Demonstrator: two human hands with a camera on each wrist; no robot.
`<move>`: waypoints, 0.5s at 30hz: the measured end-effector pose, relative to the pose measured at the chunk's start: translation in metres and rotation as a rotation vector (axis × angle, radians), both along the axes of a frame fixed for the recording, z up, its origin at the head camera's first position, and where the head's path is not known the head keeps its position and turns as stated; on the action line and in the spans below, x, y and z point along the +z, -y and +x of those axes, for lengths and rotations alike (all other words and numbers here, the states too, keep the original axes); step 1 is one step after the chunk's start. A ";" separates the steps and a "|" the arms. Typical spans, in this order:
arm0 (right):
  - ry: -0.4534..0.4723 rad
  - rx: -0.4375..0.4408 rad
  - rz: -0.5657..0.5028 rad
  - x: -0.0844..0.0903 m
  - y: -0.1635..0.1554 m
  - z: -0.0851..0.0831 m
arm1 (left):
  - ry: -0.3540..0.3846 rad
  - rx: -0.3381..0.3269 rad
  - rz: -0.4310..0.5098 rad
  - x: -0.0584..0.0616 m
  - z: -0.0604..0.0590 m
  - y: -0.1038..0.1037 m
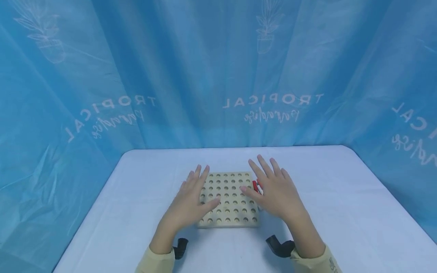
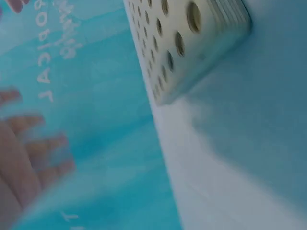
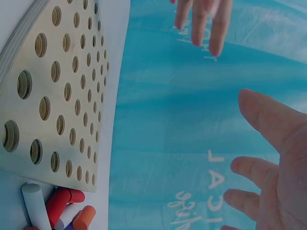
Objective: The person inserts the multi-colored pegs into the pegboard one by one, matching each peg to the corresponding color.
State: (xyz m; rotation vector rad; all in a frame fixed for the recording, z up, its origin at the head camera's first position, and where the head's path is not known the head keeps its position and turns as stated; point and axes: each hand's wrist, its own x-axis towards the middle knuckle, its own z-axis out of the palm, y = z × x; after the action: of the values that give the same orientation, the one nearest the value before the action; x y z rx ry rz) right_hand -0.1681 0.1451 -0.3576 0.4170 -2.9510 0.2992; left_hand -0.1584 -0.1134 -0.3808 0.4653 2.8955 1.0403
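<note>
A pale wooden board (image 1: 229,223) with rows of round holes lies on the table. My left hand (image 1: 189,204) hovers over its left side, fingers spread and holding nothing. Over the right side, my right hand (image 1: 276,193) is likewise spread, palm down and bare. Just right of the board lie several short round pegs; a red peg (image 3: 58,203), a white peg (image 3: 36,206) and an orange peg (image 3: 84,218) show in the right wrist view. In the head view the right hand partly hides them. The holes that show have no pegs in them.
The white table (image 1: 143,197) reaches out on both sides of the board. A blue curtain (image 1: 191,76) with mirrored lettering hangs behind and along both sides. Black curved mounts (image 1: 281,247) sit at both wrists, beside the pale sleeves (image 1: 157,261).
</note>
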 end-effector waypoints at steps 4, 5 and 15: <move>0.009 0.009 -0.010 0.001 -0.001 0.000 | 0.128 -0.128 0.224 -0.013 -0.007 0.012; 0.010 0.012 -0.011 0.001 -0.002 -0.001 | 0.160 -0.147 0.272 -0.018 -0.008 0.015; 0.005 0.011 -0.035 0.004 -0.012 -0.011 | 0.314 -0.075 0.375 -0.055 -0.017 0.048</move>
State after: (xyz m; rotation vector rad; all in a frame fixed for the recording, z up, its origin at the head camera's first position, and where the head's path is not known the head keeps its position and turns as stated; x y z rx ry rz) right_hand -0.1796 0.1573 -0.3541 0.4287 -2.9444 0.3530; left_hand -0.1752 -0.1617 -0.4356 0.3764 2.3993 1.4969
